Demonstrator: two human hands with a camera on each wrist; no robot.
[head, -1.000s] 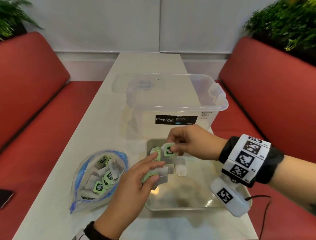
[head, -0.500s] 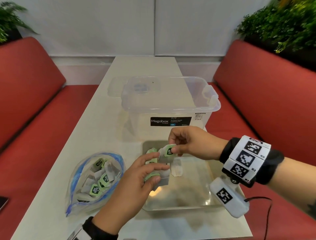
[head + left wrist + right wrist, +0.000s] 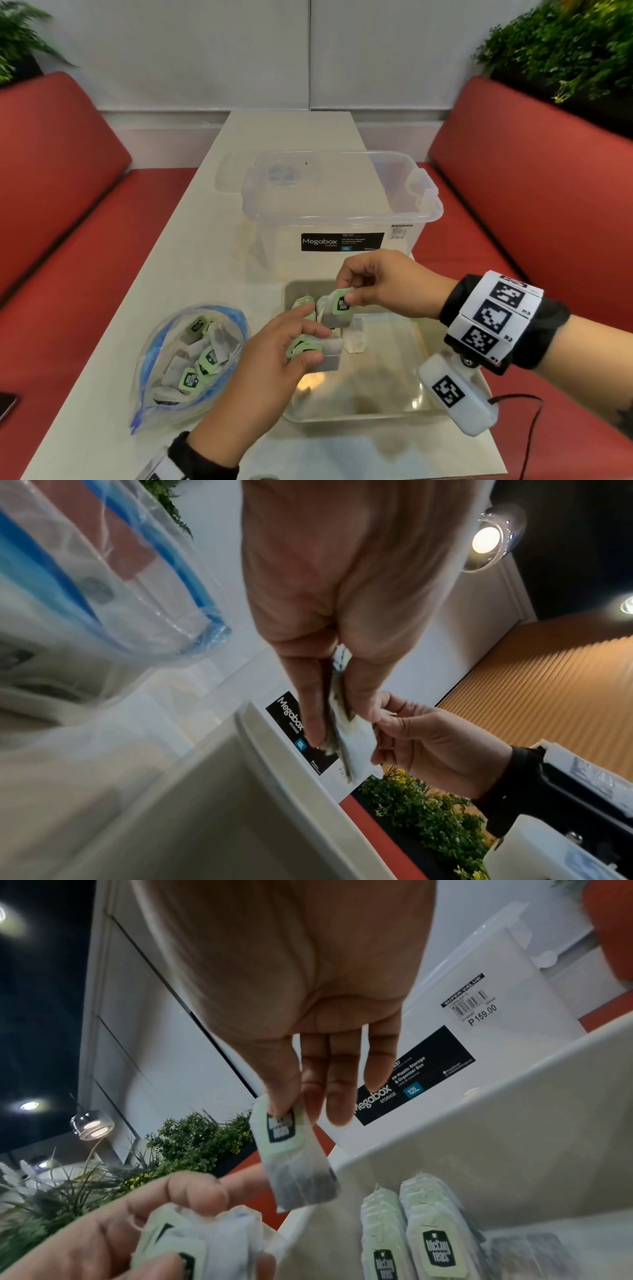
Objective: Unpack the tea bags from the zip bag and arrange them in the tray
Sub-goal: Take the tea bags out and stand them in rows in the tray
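A clear tray sits in front of me with tea bags standing in rows at its far left corner. My right hand pinches one green-tagged tea bag by its tag just above those rows; the bag hangs from thumb and forefinger. My left hand grips a small stack of tea bags over the tray's left side, also seen as a stack from the right wrist. The blue-edged zip bag lies open to the left, with several tea bags inside.
A clear Megabox storage box stands right behind the tray, its lid lying further back. One pale bag lies flat in the tray. A phone rests at the table's left edge. Red benches flank the table.
The right hand has lowered its tea bag slightly toward the rows in the tray corner. The left hand keeps its stack and has barely shifted.
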